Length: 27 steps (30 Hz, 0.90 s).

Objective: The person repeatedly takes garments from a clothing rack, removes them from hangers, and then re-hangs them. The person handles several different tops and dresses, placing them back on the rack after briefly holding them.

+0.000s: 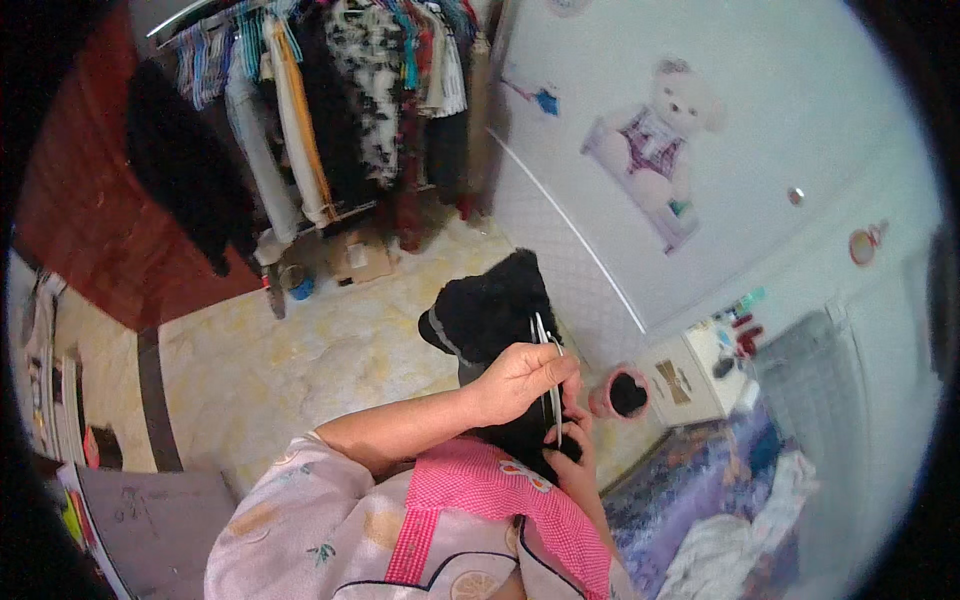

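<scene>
My left hand [525, 382] reaches across from the left, thumb and fingers closed around a slim silver two-pronged tool [556, 412]. It resembles tweezers, but I cannot tell its exact kind. Just below, my right hand [573, 448] pinches black fuzzy fabric [490, 310], close to the tool's lower end. The black fabric lies over my lap and stretches forward past my hands. A grey band crosses its left side. My hands and the pink checked apron [470, 475] hide part of it.
A pink bin [603, 397] with something black inside stands to the right, by a white box [690, 385]. Beyond it, crumpled cloth [740, 530] lies on a blue-purple patterned cover. Clothes [365, 90] hang on a rack at the back, left of a white door [560, 190].
</scene>
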Each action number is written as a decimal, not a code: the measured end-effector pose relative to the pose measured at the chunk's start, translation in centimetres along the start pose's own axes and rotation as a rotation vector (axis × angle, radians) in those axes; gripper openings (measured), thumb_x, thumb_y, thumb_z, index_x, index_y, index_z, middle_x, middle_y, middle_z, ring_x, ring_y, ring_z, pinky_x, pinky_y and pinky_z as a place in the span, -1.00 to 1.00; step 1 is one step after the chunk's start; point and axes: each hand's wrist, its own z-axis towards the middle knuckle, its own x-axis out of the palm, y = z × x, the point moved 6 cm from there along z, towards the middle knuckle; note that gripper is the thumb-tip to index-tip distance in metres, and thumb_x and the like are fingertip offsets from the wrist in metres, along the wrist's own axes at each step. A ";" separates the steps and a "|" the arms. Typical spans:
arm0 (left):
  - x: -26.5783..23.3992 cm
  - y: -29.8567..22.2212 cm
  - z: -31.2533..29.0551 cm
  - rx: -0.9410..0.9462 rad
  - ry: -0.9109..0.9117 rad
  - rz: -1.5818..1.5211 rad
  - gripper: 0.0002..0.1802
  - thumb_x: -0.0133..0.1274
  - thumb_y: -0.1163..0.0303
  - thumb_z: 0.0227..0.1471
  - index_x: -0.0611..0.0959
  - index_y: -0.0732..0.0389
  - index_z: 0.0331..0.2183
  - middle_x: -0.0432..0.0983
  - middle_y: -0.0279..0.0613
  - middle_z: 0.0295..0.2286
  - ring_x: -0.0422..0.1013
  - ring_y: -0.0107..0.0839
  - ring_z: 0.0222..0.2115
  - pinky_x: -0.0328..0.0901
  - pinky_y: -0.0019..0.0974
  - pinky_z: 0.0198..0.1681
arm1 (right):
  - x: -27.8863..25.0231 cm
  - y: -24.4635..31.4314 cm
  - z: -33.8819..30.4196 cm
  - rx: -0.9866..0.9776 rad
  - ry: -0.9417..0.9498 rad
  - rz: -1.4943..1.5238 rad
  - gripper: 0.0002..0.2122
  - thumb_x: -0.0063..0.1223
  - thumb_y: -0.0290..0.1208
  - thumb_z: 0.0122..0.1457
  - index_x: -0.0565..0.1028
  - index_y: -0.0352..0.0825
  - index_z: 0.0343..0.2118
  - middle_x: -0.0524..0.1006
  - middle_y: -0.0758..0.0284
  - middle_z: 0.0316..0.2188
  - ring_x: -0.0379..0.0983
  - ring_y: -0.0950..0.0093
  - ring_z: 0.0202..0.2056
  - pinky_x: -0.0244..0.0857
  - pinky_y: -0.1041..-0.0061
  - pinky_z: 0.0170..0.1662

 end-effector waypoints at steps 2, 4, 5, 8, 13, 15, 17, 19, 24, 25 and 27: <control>-2.6 -1.2 -0.5 0.007 -0.079 0.080 -0.63 -0.21 0.31 0.19 0.53 0.30 -0.54 0.48 -0.23 -0.55 0.39 -0.39 -0.37 0.26 -0.28 -0.13 | 2.1 0.1 2.9 0.010 0.145 0.109 -0.79 0.01 -0.62 -0.28 0.42 -0.32 -0.46 0.24 0.23 -0.12 0.16 0.35 -0.03 -0.07 0.45 0.09; -5.3 -2.4 -0.9 0.013 -0.171 0.151 -0.64 -0.20 0.32 0.19 0.53 0.31 -0.53 0.48 -0.24 -0.53 0.39 -0.40 -0.36 0.26 -0.30 -0.14 | 3.8 0.6 5.6 -0.004 0.275 0.124 -0.79 0.00 -0.63 -0.27 0.42 -0.33 -0.46 0.26 0.24 -0.15 0.18 0.36 -0.04 -0.05 0.45 0.07; -6.8 -3.0 -1.0 0.015 -0.213 0.186 -0.64 -0.20 0.32 0.19 0.54 0.31 -0.52 0.49 -0.24 -0.52 0.39 -0.41 -0.35 0.25 -0.31 -0.15 | 4.7 0.5 7.1 -0.023 0.319 0.148 -0.80 0.01 -0.63 -0.27 0.42 -0.33 -0.46 0.27 0.24 -0.15 0.18 0.36 -0.05 -0.05 0.46 0.07; -10.7 -4.7 -0.8 -0.008 -0.314 0.223 -0.68 -0.16 0.31 0.18 0.55 0.32 -0.47 0.49 -0.25 -0.48 0.38 -0.48 -0.38 0.27 -0.38 -0.22 | 7.1 -0.1 11.9 -0.084 0.402 0.215 -0.83 0.03 -0.58 -0.27 0.40 -0.33 -0.50 0.27 0.26 -0.16 0.20 0.37 -0.06 -0.05 0.47 0.07; -17.8 -6.6 1.5 0.093 -0.486 0.256 -0.79 -0.09 0.38 0.13 0.54 0.32 -0.40 0.49 -0.26 -0.44 0.38 -0.53 -0.37 0.27 -0.44 -0.21 | 10.8 0.1 21.2 -0.069 0.520 0.189 -0.83 0.03 -0.57 -0.28 0.38 -0.32 -0.52 0.27 0.26 -0.17 0.19 0.37 -0.06 -0.06 0.46 0.08; -20.8 -7.5 3.4 0.123 -0.560 0.267 -0.83 -0.06 0.41 0.12 0.54 0.32 -0.38 0.49 -0.27 -0.43 0.38 -0.54 -0.36 0.27 -0.44 -0.20 | 11.9 0.2 25.1 -0.078 0.572 0.222 -0.83 0.03 -0.58 -0.28 0.38 -0.32 -0.52 0.27 0.26 -0.18 0.19 0.37 -0.06 -0.07 0.46 0.08; -23.9 -8.2 5.5 0.113 -0.677 0.302 -0.87 -0.03 0.45 0.09 0.54 0.31 -0.39 0.49 -0.25 -0.43 0.42 -0.52 -0.37 0.30 -0.44 -0.23 | 12.7 0.8 28.5 -0.074 0.585 0.232 -0.84 0.01 -0.61 -0.27 0.38 -0.32 -0.53 0.27 0.26 -0.19 0.19 0.38 -0.07 -0.08 0.46 0.08; -26.7 -8.6 7.8 0.129 -0.780 0.218 -0.90 -0.02 0.47 0.08 0.54 0.30 -0.39 0.50 -0.24 -0.44 0.45 -0.51 -0.38 0.32 -0.45 -0.25 | 13.6 1.0 31.8 -0.086 0.603 0.243 -0.84 -0.01 -0.62 -0.27 0.38 -0.33 -0.53 0.27 0.26 -0.19 0.19 0.38 -0.07 -0.07 0.45 0.08; -32.7 -8.9 12.1 0.204 -0.850 0.167 -0.71 0.03 0.49 0.03 0.41 0.24 -0.16 0.55 -0.19 -0.46 0.47 -0.49 -0.38 0.33 -0.45 -0.27 | 15.7 0.9 38.8 -0.152 0.605 0.239 -0.87 -0.05 -0.65 -0.26 0.35 -0.37 -0.54 0.30 0.27 -0.22 0.24 0.40 -0.12 0.01 0.50 0.03; -33.7 -9.1 12.8 0.205 -0.848 0.175 -0.71 0.03 0.49 0.03 0.42 0.24 -0.16 0.55 -0.18 -0.46 0.46 -0.50 -0.38 0.33 -0.45 -0.26 | 16.1 0.6 40.1 -0.132 0.620 0.251 -0.87 -0.05 -0.65 -0.26 0.35 -0.37 -0.54 0.30 0.27 -0.22 0.24 0.40 -0.11 0.01 0.50 0.03; -35.6 -9.4 14.0 0.205 -0.844 0.192 -0.72 0.03 0.48 0.04 0.42 0.25 -0.16 0.55 -0.17 -0.45 0.46 -0.50 -0.37 0.32 -0.45 -0.24 | 16.9 0.1 42.5 -0.090 0.649 0.276 -0.87 -0.06 -0.65 -0.25 0.35 -0.37 -0.54 0.30 0.26 -0.21 0.24 0.40 -0.11 0.00 0.50 0.03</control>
